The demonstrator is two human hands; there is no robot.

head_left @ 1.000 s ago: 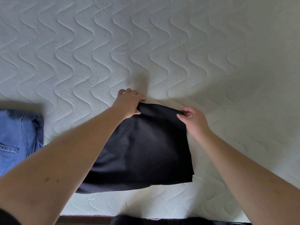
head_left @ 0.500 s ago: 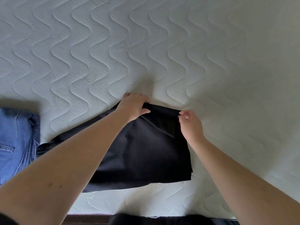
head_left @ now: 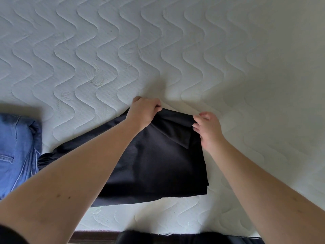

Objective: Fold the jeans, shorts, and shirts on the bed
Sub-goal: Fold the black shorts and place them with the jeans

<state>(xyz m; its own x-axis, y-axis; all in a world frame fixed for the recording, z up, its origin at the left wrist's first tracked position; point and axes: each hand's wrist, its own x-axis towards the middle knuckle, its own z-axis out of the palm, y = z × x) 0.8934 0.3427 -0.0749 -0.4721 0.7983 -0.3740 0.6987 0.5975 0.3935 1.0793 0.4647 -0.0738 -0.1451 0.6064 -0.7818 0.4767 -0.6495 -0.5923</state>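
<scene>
Both hands pinch the black garment's (head_left: 154,166) far edge: left hand (head_left: 143,112), right hand (head_left: 208,129). Keep corners aligned, pull taut, lay flat on bed (head_left: 175,50).

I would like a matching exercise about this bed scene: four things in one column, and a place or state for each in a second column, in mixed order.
Things:
1. black garment
2. blue jeans
3. left hand
4. right hand

Place or state:
A. lies at the left edge of the view
B. grips the far left corner of the dark cloth
C. spread on the white mattress, between the forearms
D. pinches the cloth's far right corner

Pairs: 1-C, 2-A, 3-B, 4-D
</scene>
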